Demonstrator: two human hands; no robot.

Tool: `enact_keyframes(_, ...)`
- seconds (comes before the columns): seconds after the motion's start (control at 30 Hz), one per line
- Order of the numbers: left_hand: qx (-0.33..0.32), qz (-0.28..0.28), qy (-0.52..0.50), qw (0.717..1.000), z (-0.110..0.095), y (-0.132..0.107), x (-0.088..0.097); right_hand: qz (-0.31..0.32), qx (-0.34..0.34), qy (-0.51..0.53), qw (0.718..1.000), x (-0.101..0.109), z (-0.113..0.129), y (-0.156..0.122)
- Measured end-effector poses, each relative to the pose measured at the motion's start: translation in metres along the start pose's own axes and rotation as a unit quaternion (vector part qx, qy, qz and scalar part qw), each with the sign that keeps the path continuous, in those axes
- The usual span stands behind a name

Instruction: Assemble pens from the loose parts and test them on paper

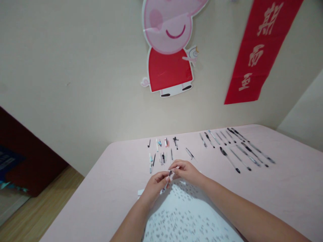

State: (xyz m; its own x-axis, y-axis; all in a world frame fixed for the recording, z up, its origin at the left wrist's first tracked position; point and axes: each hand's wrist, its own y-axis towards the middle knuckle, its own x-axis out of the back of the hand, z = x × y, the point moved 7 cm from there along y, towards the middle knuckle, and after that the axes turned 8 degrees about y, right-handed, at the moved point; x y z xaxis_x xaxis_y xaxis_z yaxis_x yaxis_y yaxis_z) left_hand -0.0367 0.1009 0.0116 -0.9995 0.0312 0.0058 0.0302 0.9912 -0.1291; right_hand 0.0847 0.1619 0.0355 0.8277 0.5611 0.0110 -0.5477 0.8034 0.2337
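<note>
Holding a pen (170, 173) just above the surface (108, 195), nearer its left edge than its right, the 2 hands met close in front of the body. The left hand (156, 185) was closed around the barrel, probably to steady it, while the right hand (185, 171) had its fingertips in a narrow pinch at the dark upper end, likely for fine control.

Toward the far left corner, pen parts (150, 164) lay in 2 loose rows, perhaps grouped so that pieces would not mix. Toward the far right corner, pens (229, 159) lay slanted in 2 more rows, spaced apart seemingly so that each could be picked up singly.

Fingers covered most of the held pen, so whether it was whole could not be told. The left wrist partly hid a white piece (140, 192), and the patterned shirt (186, 218) blocked the near edge. Many small parts were too blurred to identify.
</note>
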Motion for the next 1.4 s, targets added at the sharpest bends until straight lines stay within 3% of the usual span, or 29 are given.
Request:
enact_keyframes(0.37,-0.002,-0.007,0.005,1.0,0.0,0.001,0.001,0.02,-0.012,0.05,0.998,-0.005,-0.004,0.0)
enact_keyframes(0.67,0.013,-0.015,-0.003,1.0,0.004,0.001,0.003,-0.031,0.058,-0.135,0.989,0.016,0.001,0.005)
enact_keyframes(0.83,0.023,-0.023,-0.013,0.999,0.007,0.001,0.004,-0.106,0.054,-0.299,0.947,0.052,-0.003,0.008)
enact_keyframes(0.97,0.026,-0.025,-0.013,0.999,0.005,0.0,0.004,-0.168,-0.02,-0.456,0.874,0.088,-0.006,0.006)
enact_keyframes(1.07,0.03,-0.027,-0.011,0.999,0.004,0.0,0.004,-0.183,-0.079,-0.51,0.837,0.105,-0.012,0.003)
enact_keyframes(1.3,0.038,-0.032,-0.016,0.999,0.004,-0.002,0.004,-0.167,-0.141,-0.546,0.809,0.11,-0.022,0.002)
enact_keyframes(1.4,0.041,-0.033,-0.014,0.999,0.003,-0.003,0.004,-0.169,-0.149,-0.542,0.81,0.111,-0.023,0.002)
